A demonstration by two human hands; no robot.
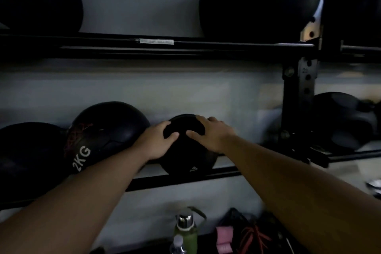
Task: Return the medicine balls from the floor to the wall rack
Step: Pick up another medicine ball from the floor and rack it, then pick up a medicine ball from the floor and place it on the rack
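Note:
A small black medicine ball (186,154) rests on the lower rail of the black wall rack (185,179). My left hand (157,140) grips its left side and my right hand (210,133) grips its upper right, thumbs on the front. To its left sits a black ball marked 2KG (107,130), touching or nearly touching my left hand, and another dark ball (28,150) lies further left. Large black balls sit on the upper shelf (259,0), (39,0).
A rack upright (305,88) stands to the right, with more dark balls (344,121) beyond it. Below the rack on the floor stand a green bottle (185,231), a clear bottle (177,245), something pink (224,239) and a dark bag (253,233).

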